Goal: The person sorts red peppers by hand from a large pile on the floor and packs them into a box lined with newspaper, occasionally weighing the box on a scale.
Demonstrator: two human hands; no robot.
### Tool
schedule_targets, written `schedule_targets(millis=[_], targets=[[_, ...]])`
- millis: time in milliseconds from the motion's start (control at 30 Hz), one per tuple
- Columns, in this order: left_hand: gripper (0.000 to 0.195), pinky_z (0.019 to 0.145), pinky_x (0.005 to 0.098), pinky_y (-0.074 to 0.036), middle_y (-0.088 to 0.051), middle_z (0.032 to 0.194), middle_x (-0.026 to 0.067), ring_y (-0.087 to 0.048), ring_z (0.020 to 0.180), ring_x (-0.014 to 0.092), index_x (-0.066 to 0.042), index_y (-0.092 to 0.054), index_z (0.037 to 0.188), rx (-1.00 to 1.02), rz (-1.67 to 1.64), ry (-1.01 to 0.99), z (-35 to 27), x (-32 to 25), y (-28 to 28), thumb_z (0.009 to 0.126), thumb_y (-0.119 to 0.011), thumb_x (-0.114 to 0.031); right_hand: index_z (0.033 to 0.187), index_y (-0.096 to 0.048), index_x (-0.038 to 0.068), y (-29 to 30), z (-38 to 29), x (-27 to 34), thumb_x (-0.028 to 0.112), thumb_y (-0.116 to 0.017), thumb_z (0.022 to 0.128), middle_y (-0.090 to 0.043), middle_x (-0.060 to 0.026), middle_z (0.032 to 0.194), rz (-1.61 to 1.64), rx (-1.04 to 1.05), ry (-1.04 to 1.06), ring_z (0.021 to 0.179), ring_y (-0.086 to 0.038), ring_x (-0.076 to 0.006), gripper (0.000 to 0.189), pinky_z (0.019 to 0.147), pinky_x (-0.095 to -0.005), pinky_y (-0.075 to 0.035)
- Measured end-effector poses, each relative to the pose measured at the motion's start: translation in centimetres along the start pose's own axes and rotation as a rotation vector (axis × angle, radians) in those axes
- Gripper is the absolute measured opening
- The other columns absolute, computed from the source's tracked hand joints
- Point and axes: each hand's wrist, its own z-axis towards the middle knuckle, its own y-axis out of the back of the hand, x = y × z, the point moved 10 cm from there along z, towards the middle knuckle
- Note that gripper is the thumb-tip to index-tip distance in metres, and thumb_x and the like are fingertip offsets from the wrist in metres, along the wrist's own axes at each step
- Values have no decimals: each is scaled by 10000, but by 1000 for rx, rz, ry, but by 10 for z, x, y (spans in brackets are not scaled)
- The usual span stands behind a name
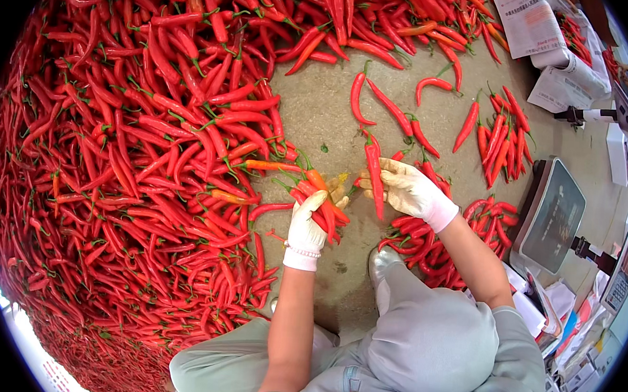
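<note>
My left hand (312,223), in a white work glove with a yellowed palm side, grips a small bunch of red chili peppers (330,214). Green stems stick up from that bunch, and one orange pepper (272,166) lies by it. My right hand (402,188), gloved the same way, holds a single long red chili (373,173) by pinching it, tip pointing down. Below the right wrist, a loose heap of red chilies (415,236) lies near my shoe (386,258). A few loose chilies (391,107) are scattered on the concrete floor (309,103) beyond my hands.
A huge pile of red chilies (148,146) covers the left and far side. At right stand a digital scale's platform (556,213) and its display (621,272). A sorted cluster of chilies (502,141) sits near the scale. Printed newspaper (528,25) lines a container of chilies at upper right.
</note>
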Motion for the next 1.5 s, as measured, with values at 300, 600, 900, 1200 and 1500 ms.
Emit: schedule_targets(millis=[300,600,900,1200,1500], targets=[[377,825,504,-494,-559,1070,135,-579,942,298,-47,-458,1164,10,27,5,-5,5,-11,804,-564,-17,1235,-430,-37,4,-14,6,-39,-579,773,-565,-112,1135,-519,-152,40,1075,-541,-226,485,920,-334,-426],[324,772,442,-521,-586,986,112,-596,857,257,-32,-497,1112,-104,86,-44,-2,-16,29,799,-580,-45,906,-574,25,-48,-60,15,27,-525,710,-576,-138,801,-2010,18,250,794,-566,-315,202,680,-415,-455],[271,766,374,-516,-587,933,91,-596,809,210,-19,-508,1049,-101,181,-138,-6,-18,5,792,-591,-33,793,-579,76,-72,19,10,105,-566,682,-582,-81,796,-2350,51,850,816,-578,-217,116,766,-358,-438],[336,774,312,-497,-599,974,76,-594,856,181,15,-521,1095,181,360,-180,-11,-18,-49,772,-605,-25,1056,-567,-9,-84,13,14,169,-565,840,-590,-166,913,-1405,-131,521,827,-588,-253,280,732,-329,-473],[224,703,355,-527,-608,876,96,-621,769,228,5,-546,989,-23,204,-79,2,-1,-18,771,-589,36,865,-579,35,-27,20,108,129,-519,786,-530,-102,906,-2686,-143,818,830,-536,-261,137,747,-361,-455]])
